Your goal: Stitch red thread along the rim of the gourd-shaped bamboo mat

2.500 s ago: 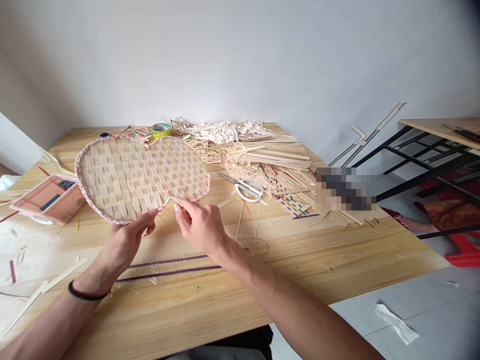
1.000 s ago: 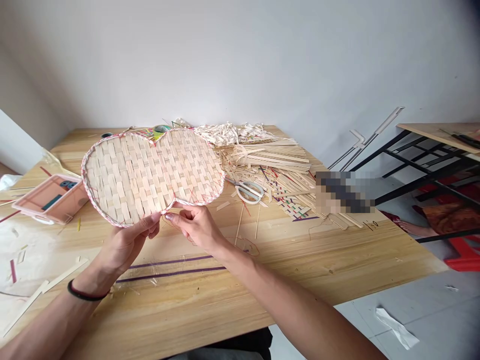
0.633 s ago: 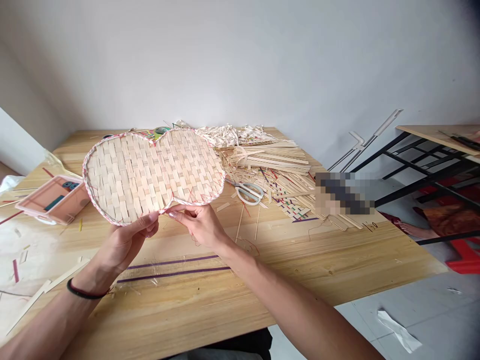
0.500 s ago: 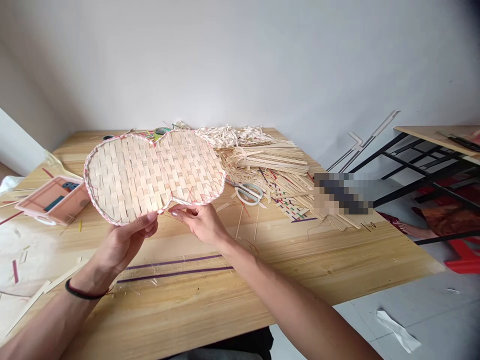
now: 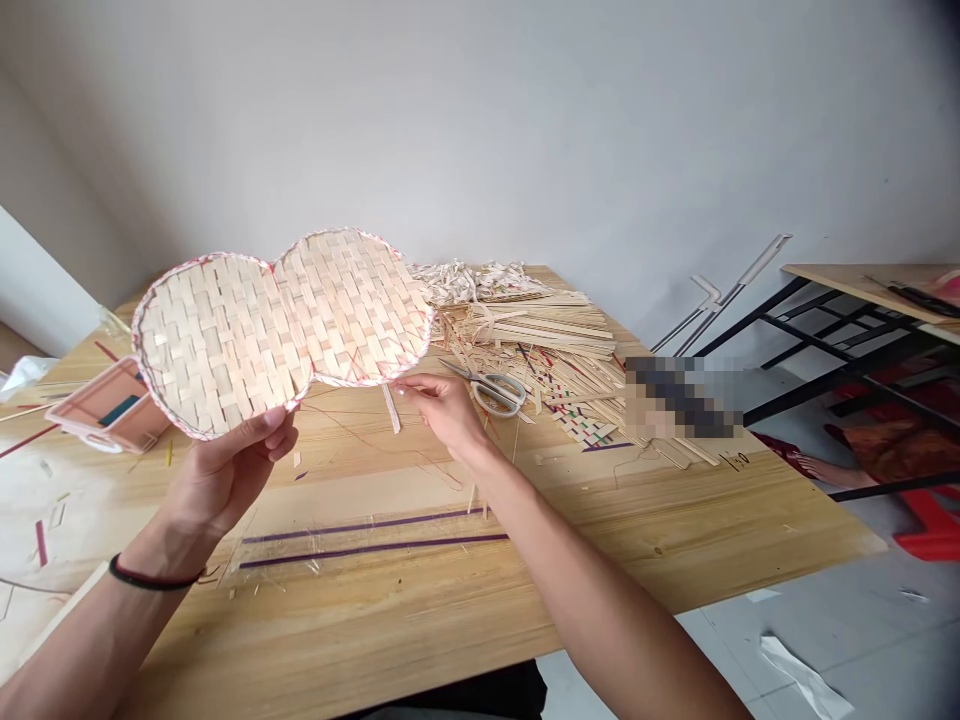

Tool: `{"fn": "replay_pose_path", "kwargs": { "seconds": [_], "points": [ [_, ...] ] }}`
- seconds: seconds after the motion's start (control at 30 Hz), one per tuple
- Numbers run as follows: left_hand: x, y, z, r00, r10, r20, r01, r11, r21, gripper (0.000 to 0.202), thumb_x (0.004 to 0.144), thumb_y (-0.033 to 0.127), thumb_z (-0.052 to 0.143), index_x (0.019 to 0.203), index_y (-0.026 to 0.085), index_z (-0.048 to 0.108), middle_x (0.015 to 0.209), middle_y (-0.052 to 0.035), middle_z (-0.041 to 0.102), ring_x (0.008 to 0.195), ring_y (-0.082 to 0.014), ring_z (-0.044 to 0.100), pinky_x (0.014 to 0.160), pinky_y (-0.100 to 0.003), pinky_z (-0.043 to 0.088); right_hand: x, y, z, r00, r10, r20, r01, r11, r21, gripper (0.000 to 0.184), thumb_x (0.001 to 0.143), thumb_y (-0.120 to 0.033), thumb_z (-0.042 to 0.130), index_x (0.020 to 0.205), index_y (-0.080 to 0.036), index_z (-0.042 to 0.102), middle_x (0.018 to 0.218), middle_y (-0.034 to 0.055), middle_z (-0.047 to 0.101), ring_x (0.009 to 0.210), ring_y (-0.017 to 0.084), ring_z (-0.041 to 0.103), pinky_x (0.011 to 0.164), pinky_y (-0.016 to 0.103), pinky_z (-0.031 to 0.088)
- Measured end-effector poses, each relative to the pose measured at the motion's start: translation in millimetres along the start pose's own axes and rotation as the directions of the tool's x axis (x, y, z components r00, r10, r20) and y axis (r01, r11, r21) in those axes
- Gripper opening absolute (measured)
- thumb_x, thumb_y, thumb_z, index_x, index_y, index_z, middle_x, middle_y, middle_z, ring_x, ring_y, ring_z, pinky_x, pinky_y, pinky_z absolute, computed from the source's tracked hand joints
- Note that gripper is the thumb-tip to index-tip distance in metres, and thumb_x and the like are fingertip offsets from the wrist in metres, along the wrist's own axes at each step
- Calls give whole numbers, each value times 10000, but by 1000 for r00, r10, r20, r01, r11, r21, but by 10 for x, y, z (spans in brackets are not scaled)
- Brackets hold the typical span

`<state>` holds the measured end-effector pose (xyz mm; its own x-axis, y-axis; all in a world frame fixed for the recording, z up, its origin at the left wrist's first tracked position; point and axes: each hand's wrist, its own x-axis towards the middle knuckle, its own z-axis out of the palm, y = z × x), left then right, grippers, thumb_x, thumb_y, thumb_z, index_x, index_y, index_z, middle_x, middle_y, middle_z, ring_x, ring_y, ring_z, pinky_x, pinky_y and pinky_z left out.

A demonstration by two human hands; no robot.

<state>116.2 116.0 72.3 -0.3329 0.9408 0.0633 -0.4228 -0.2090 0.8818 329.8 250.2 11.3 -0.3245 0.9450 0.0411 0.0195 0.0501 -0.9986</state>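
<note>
A woven piece of pale bamboo strips (image 5: 292, 330), two-lobed with a red-and-white wrapped rim, is raised above the table. My left hand (image 5: 236, 465) grips its lower edge, thumb on the near face, a dark band round the wrist. My right hand (image 5: 450, 412) is closed in a pinch just below the rim's lower right part. What its fingertips hold is too fine to make out. A short pale strip (image 5: 394, 408) shows beside those fingertips. Thin reddish threads (image 5: 375, 430) trail over the table below the woven piece.
White-handled scissors (image 5: 501, 395) lie right of my right hand. Behind them are a bundle of bamboo strips (image 5: 547, 322) and a heap of shavings (image 5: 472, 278). A pink basket (image 5: 112, 415) stands at left. Two purple strips (image 5: 375, 552) lie in front. Another person's foot (image 5: 821, 468) shows at right.
My left hand has shifted left with the woven piece, which is raised and tilted more. My right hand has moved from the notch in the lower rim to the right, still pinching.
</note>
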Motion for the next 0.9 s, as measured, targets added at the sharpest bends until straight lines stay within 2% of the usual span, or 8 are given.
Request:
{"fn": "replay_pose_path", "kwargs": {
  "seconds": [0.13,0.33,0.47,0.73,0.9],
  "points": [
    [35,118,-17,999,43,5,-43,999,-12,410,681,82,862,1043,206,712,866,-32,635,610,-90,413,471,-173,410,48,-52,-114,999,19,-34,-19,1000,-6,417,730,-511,812,969,-170,851,692,-3,656,525,97,324,492,254,245],
    [63,311,-61,991,134,-30,-135,989,-54,390,658,33,827,1004,163,706,832,-16,615,594,-75,402,455,-153,413,100,-99,-278,998,56,-39,-55,998,11,487,673,-527,855,974,-145,839,566,-62,507,516,81,259,499,251,178],
    [124,319,-131,988,127,-84,-134,987,-86,373,617,28,839,950,134,708,833,-10,610,585,-65,414,445,-155,426,120,-138,-360,997,67,-46,-65,997,29,546,629,-548,884,970,-127,819,507,-97,418,506,77,245,511,255,154],
    [230,193,-292,990,102,-102,-108,993,-56,345,676,25,840,957,179,713,858,-9,645,575,-66,430,448,-160,414,98,-207,-406,996,47,-70,-44,998,55,500,625,-554,865,895,-145,767,473,-76,471,491,103,381,505,253,208],
    [276,156,-360,990,94,-102,-98,995,-30,351,678,33,841,980,172,733,869,-14,651,577,-65,436,451,-162,417,121,-179,-426,994,72,-79,-64,993,99,434,657,-526,825,878,-173,704,487,-42,560,446,93,394,465,224,223]
  ]
}}
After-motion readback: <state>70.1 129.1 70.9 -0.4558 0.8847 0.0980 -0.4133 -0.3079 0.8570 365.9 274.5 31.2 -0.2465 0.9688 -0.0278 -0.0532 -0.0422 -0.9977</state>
